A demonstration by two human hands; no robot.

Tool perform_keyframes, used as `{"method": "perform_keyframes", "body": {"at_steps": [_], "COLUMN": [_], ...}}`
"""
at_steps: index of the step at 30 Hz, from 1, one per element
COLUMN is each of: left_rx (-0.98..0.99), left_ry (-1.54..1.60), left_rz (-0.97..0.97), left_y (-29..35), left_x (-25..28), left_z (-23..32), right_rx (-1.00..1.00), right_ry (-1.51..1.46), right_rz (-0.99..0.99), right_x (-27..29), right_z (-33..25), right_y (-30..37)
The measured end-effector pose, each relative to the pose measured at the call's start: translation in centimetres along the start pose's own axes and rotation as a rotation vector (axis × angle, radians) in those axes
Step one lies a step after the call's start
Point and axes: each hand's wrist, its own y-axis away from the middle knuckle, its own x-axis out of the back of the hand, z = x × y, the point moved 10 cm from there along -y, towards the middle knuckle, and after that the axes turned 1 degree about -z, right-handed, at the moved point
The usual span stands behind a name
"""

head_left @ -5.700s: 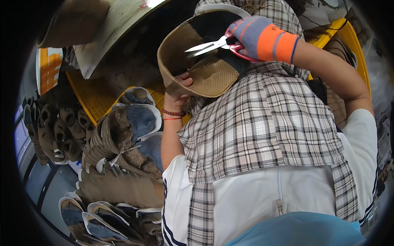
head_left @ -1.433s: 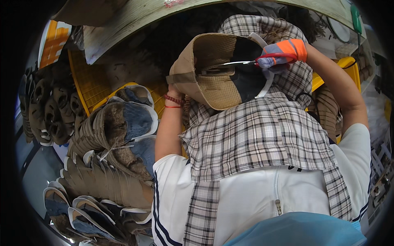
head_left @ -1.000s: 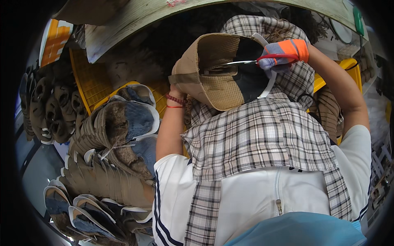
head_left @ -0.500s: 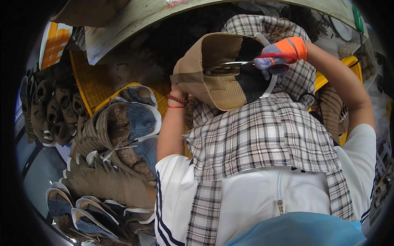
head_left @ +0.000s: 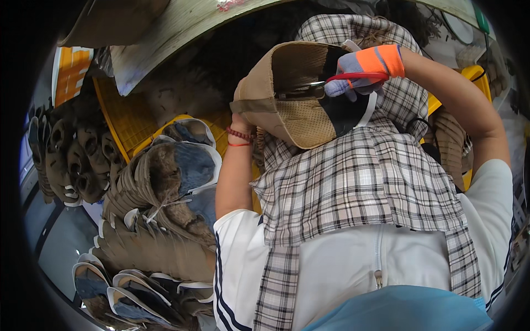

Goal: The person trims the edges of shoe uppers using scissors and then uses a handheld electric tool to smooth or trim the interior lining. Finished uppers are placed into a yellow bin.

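Note:
A brown shoe upper (head_left: 305,122) with tan mesh lining, a dark section and a white edge is held up above my lap, its opening toward me. My left hand (head_left: 238,120) grips it from the left side; most of its fingers are hidden behind the material. My right hand (head_left: 365,62), in an orange and grey glove, is closed round red-handled scissors (head_left: 371,75). The scissor blades reach into the upper's opening, next to the mesh lining. Whether the blades touch a thread is too small to tell.
To my left lie stacked brown uppers (head_left: 146,182) with blue-grey linings and white edges. More dark pieces (head_left: 77,149) stand farther left. Yellow crates (head_left: 121,118) are on both sides. A pale table edge (head_left: 165,47) crosses the far side. A checked apron (head_left: 342,187) covers my lap.
My right hand and the scissors have moved slightly left, deeper over the upper's opening. The upper stays nearly in place in my left hand. The whole view has shifted a little.

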Motion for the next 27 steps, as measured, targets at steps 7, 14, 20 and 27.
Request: {"method": "perform_keyframes", "body": {"at_steps": [7, 14, 20, 27], "left_rx": [-0.009, -0.115, -0.07, 0.029], "left_ry": [0.018, -0.317, -0.11, 0.134], "left_rz": [-0.084, -0.223, -0.107, -0.186], "left_y": [0.8, 0.0, -0.4, 0.1], "left_x": [-1.3, -3.0, -1.3, -2.3], "left_z": [1.2, 2.6, 1.6, 1.2], "right_rx": [-0.085, -0.092, -0.148, -0.236], "right_ry": [-0.067, 0.125, 0.042, 0.197], "right_rz": [0.049, 0.045, 0.214, 0.383], "right_x": [-0.7, -0.9, -0.8, -1.1], "right_z": [-0.7, -1.9, -1.3, -0.9], "right_y": [0.3, 0.2, 0.3, 1.3]}}
